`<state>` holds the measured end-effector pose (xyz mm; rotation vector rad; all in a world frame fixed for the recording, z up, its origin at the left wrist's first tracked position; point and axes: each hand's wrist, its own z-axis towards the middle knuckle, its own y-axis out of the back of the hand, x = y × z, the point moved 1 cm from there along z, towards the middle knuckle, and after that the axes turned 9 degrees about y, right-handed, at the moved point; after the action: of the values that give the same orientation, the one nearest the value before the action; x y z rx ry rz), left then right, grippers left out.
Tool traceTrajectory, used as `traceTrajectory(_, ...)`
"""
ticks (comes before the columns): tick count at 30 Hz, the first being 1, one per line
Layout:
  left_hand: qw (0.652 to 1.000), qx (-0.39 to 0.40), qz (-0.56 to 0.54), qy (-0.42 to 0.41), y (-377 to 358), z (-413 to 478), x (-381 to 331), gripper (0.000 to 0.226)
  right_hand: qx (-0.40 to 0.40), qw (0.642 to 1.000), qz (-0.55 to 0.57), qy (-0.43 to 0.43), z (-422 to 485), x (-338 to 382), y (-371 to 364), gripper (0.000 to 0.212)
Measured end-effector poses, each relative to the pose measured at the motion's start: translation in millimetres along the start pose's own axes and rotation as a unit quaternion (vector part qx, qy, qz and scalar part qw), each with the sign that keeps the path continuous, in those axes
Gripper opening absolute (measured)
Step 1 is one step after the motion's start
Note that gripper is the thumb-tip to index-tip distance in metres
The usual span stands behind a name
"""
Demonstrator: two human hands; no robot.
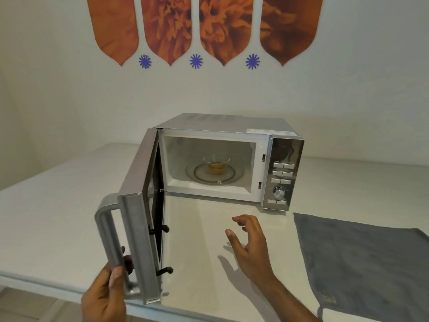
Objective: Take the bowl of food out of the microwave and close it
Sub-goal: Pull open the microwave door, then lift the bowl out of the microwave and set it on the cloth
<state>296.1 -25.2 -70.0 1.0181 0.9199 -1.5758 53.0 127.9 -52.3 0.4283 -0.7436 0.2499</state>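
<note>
We are standing over a white counter (58, 205) with a microwave (227, 126) sitting toward the back of it, its door (137, 205) swinging wide open to the left. A grey cloth (362, 256) is lying flat on the counter to the right, well apart from the door. Our left hand (104, 296) is wrapping around the lower end of the door handle (109, 228), fingers pressing together on the bar. Our right hand (250, 242) is hovering above the counter in front of the cavity, fingers spreading loosely and holding nothing. Inside, the turntable (199, 176) is carrying the bowl (216, 165), which is sitting near its centre, toward the back of the cavity. The bowl is looking like clear glass with a little orange food (215, 168) low in it. We are judging it to be light, rigid, smooth and breakable, and possibly hot, though nothing here is showing that. We are thinking the rim is the place to take it, fingers on one side and thumb opposite, keeping it level so the food is not tipping, and lifting it clear of the turntable before drawing it out.
</note>
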Motion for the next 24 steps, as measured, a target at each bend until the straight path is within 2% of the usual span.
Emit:
traceTrajectory(7, 0.999, -0.045, -0.012, 0.010, 6.9, 4.9, -2.9, 0.026, 0.014, 1.000, -0.022, -0.017, 3.2, -11.7, -3.7, 0.026)
traceTrajectory(11, 0.991, -0.098, -0.082, -0.029, 0.3, -1.4, -10.8, 0.044, 0.021, 0.999, -0.030, -0.017, 7.8, -19.7, 0.1, 0.026)
traceTrajectory(13, 0.983, -0.132, -0.093, -0.083, -0.5, -5.7, -23.1, 0.034, 0.021, 0.999, -0.030, -0.023, 9.7, -26.0, 3.6, 0.027)
traceTrajectory(15, 0.982, -0.091, -0.067, -0.148, -10.8, -17.4, -34.6, 0.015, 0.020, 0.999, -0.029, -0.025, 12.8, -33.0, 6.3, 0.027)
traceTrajectory(18, 0.978, 0.041, -0.013, -0.202, -46.9, -41.5, -45.6, 0.025, 0.019, 0.999, -0.032, -0.030, 20.0, -43.3, 9.4, 0.026)
traceTrajectory(20, 0.975, 0.117, 0.011, -0.188, -76.9, -45.5, -48.4, 0.013, 0.021, 0.999, -0.036, -0.034, 26.8, -47.9, 10.2, 0.025)
traceTrajectory(21, 0.975, 0.150, 0.019, -0.164, -92.6, -42.7, -50.0, 0.014, 0.022, 0.998, -0.037, -0.034, 30.8, -49.8, 9.7, 0.025)
traceTrajectory(24, 0.977, 0.190, 0.034, -0.093, -137.6, -20.3, -49.2, 0.018, 0.033, 0.998, -0.045, -0.030, 45.2, -53.7, 6.7, 0.026)
